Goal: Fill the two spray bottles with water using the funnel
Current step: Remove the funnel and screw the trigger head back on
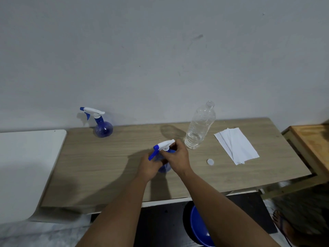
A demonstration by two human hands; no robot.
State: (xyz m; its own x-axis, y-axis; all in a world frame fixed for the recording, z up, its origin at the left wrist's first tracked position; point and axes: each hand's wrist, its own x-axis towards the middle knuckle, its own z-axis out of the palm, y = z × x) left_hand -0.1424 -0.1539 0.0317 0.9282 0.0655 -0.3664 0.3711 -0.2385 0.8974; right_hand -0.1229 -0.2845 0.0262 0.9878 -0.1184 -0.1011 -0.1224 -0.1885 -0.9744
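A blue spray bottle (164,168) with a white and blue trigger head stands mid-table. My left hand (149,167) grips its round body. My right hand (176,155) curls round the neck just under the trigger head. A second blue spray bottle (103,128), its head fitted, stands alone at the back left near the wall. A clear plastic water bottle (199,127), uncapped and partly filled, stands right of my hands. Its white cap (210,161) lies on the table. No funnel shows on the table.
Folded white paper towels (236,146) lie at the right of the wooden table (106,166). A white surface (23,166) adjoins it on the left and a wooden frame (309,147) on the right. A blue basin (199,229) sits on the floor below.
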